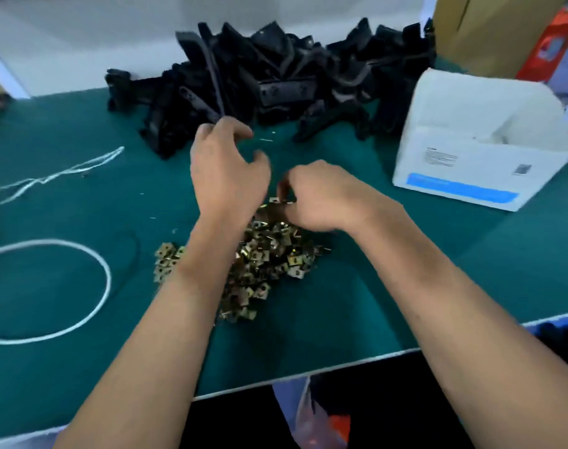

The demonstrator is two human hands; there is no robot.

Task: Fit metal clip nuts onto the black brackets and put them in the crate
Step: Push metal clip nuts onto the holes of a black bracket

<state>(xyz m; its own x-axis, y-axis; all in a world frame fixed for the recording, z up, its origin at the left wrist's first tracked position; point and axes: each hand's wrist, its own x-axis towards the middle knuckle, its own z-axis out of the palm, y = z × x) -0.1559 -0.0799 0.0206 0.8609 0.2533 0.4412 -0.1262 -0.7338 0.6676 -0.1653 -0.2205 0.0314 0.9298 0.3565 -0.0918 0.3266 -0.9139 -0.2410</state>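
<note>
White box (464,176) label — print blurred, nothing legible.

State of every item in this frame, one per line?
Left hand: grips a black bracket, lifted off the pile.
Right hand: fingers curled in the clip nuts; hold unclear.
Bracket pile: heaped, loose.
Clip nuts: loose heap on the table.
White box: open.

There is one view only, from a camera on the person's head. It looks forward and down on the green surface (82,286), from close above. Both forearms enter from 6 o'clock. The surface's near edge crosses the bottom, and the wall closes the view at 12 o'clock.
</note>
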